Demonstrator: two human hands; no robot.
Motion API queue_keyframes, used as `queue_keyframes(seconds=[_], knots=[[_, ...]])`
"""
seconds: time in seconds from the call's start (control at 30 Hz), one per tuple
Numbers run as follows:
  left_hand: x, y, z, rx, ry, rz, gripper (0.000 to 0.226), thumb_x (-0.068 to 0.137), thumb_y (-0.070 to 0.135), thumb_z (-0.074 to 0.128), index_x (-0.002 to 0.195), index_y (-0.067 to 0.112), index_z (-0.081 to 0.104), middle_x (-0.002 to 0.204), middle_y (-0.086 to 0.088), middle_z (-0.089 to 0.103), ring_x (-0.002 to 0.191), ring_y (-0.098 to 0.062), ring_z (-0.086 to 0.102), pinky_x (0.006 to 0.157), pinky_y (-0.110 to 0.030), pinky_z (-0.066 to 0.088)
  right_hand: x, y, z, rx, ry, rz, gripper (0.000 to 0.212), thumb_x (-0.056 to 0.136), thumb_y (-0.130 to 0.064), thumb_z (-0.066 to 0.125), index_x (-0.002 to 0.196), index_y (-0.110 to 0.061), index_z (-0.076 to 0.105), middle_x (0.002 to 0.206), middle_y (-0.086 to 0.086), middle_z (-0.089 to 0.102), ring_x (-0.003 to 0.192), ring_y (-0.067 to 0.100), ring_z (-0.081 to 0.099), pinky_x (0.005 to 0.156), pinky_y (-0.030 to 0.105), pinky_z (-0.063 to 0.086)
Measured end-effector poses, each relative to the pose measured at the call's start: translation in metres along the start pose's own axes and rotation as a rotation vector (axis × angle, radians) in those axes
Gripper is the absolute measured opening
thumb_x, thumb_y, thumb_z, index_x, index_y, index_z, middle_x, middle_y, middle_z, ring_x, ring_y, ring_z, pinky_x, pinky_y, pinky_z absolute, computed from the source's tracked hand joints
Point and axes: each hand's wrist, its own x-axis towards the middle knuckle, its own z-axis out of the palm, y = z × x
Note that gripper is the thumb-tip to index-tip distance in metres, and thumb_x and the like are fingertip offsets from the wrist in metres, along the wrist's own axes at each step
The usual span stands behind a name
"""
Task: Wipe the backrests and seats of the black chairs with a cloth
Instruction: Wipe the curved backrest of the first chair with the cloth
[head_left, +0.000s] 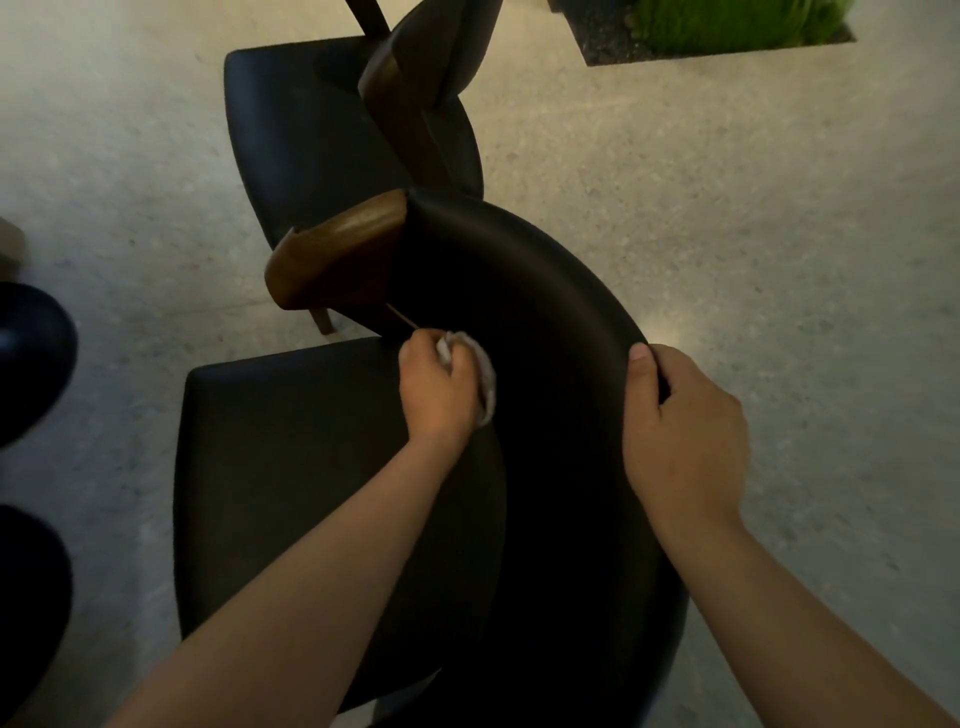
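We see the left fingers curled round a white cloth, so that the left hand grips it in a bunch and presses it against the inner face of the backrest. The cloth sits low on that face, just above the back edge of the seat, and part of it spills out past the knuckles on the side toward the other hand. The right hand grips the top edge of the same backrest further round its curve. Its thumb lies on the rim and its fingers fold over the outer side, where we cannot see their tips. Both forearms reach in from the bottom of the view, the left one crossing over the seat. The backrest is a black curved band, and its far end joins a brown wooden arm. Beyond the arm stands a second chair with a black seat and the same wood trim, close to the first. Both stand on a pale speckled floor. At the top right a dark bed of green plants is set into the floor. At the left edge we see dark rounded shapes that we cannot identify.
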Motion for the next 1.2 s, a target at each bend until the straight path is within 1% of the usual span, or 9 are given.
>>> queue_keyframes(seconds=[0.17, 0.37, 0.53, 0.67, 0.83, 0.9, 1.0, 1.1, 1.2], knots=[[-0.011, 0.039, -0.008, -0.039, 0.037, 0.144, 0.012, 0.097, 0.023, 0.054, 0.109, 0.022, 0.052, 0.114, -0.002, 0.052, 0.096, -0.007, 0.057, 0.079, -0.019, 0.046, 0.000, 0.000, 0.001, -0.022, 0.014, 0.011, 0.043, 0.102, -0.041, 0.032, 0.089, -0.013, 0.062, 0.056, -0.008, 0.044, 0.048, 0.008, 0.044, 0.048, 0.023, 0.025], [-0.008, 0.078, -0.012, 0.043, 0.141, 0.333, 0.017, 0.095, 0.022, 0.059, 0.111, 0.020, 0.053, 0.110, 0.006, 0.048, 0.092, 0.011, 0.049, 0.079, 0.001, 0.037, 0.000, 0.000, 0.002, 0.005, 0.003, 0.007, 0.040, 0.102, -0.040, 0.034, 0.093, -0.013, 0.064, 0.057, -0.006, 0.050, 0.050, 0.009, 0.048, 0.047, 0.023, 0.027], [0.001, 0.104, -0.004, 0.107, 0.198, 0.318, 0.027, 0.092, 0.030, 0.064, 0.116, 0.022, 0.053, 0.119, 0.009, 0.046, 0.101, 0.001, 0.050, 0.081, -0.004, 0.037, 0.000, -0.001, 0.000, 0.055, -0.023, 0.002, 0.045, 0.100, -0.044, 0.032, 0.110, -0.015, 0.065, 0.074, 0.000, 0.064, 0.065, 0.018, 0.060, 0.060, 0.031, 0.046], [0.003, 0.114, -0.001, 0.169, 0.211, 0.293, 0.029, 0.091, 0.032, 0.065, 0.117, 0.023, 0.054, 0.119, 0.009, 0.046, 0.104, -0.003, 0.050, 0.081, -0.008, 0.036, 0.005, -0.006, -0.010, 0.125, -0.130, 0.022, 0.039, 0.101, -0.042, 0.035, 0.110, -0.018, 0.065, 0.084, -0.005, 0.065, 0.074, 0.011, 0.059, 0.065, 0.027, 0.043], [-0.002, 0.111, -0.002, 0.197, 0.215, 0.256, 0.031, 0.091, 0.031, 0.064, 0.119, 0.023, 0.053, 0.120, 0.009, 0.045, 0.110, -0.005, 0.049, 0.094, -0.020, 0.041, 0.055, -0.021, -0.016, 0.098, -0.247, -0.089, 0.043, 0.103, -0.038, 0.035, 0.134, -0.017, 0.056, 0.121, 0.000, 0.065, 0.107, 0.016, 0.060, 0.089, 0.027, 0.043], [-0.003, 0.108, -0.003, 0.203, 0.227, 0.251, 0.031, 0.091, 0.031, 0.064, 0.120, 0.022, 0.054, 0.120, 0.008, 0.046, 0.108, -0.005, 0.050, 0.094, -0.019, 0.042, 0.067, -0.029, -0.005, 0.056, -0.285, -0.133, 0.041, 0.104, -0.038, 0.032, 0.125, -0.017, 0.060, 0.106, 0.000, 0.067, 0.094, 0.016, 0.062, 0.083, 0.030, 0.047], [-0.002, 0.106, -0.006, 0.205, 0.254, 0.279, 0.029, 0.091, 0.032, 0.065, 0.117, 0.023, 0.054, 0.118, 0.007, 0.049, 0.101, -0.001, 0.052, 0.083, -0.009, 0.040, 0.067, -0.028, 0.010, 0.015, -0.271, -0.156, 0.040, 0.104, -0.036, 0.029, 0.099, -0.016, 0.063, 0.076, -0.003, 0.060, 0.068, 0.013, 0.056, 0.066, 0.032, 0.049], [0.001, 0.108, -0.001, 0.222, 0.257, 0.331, 0.027, 0.091, 0.032, 0.065, 0.115, 0.025, 0.053, 0.118, 0.008, 0.049, 0.101, 0.000, 0.051, 0.083, -0.007, 0.039, 0.066, -0.024, 0.013, 0.036, -0.251, -0.158, 0.036, 0.103, -0.035, 0.031, 0.083, -0.020, 0.057, 0.065, -0.002, 0.055, 0.059, 0.014, 0.054, 0.060, 0.032, 0.048], [0.011, 0.116, 0.009, 0.207, 0.295, 0.338, 0.029, 0.090, 0.034, 0.065, 0.115, 0.026, 0.053, 0.116, 0.010, 0.046, 0.103, 0.000, 0.050, 0.083, -0.006, 0.036, 0.067, -0.024, 0.013, 0.028, -0.225, -0.182, 0.034, 0.103, -0.034, 0.033, 0.078, -0.022, 0.052, 0.061, -0.005, 0.052, 0.055, 0.012, 0.051, 0.052, 0.028, 0.040]])
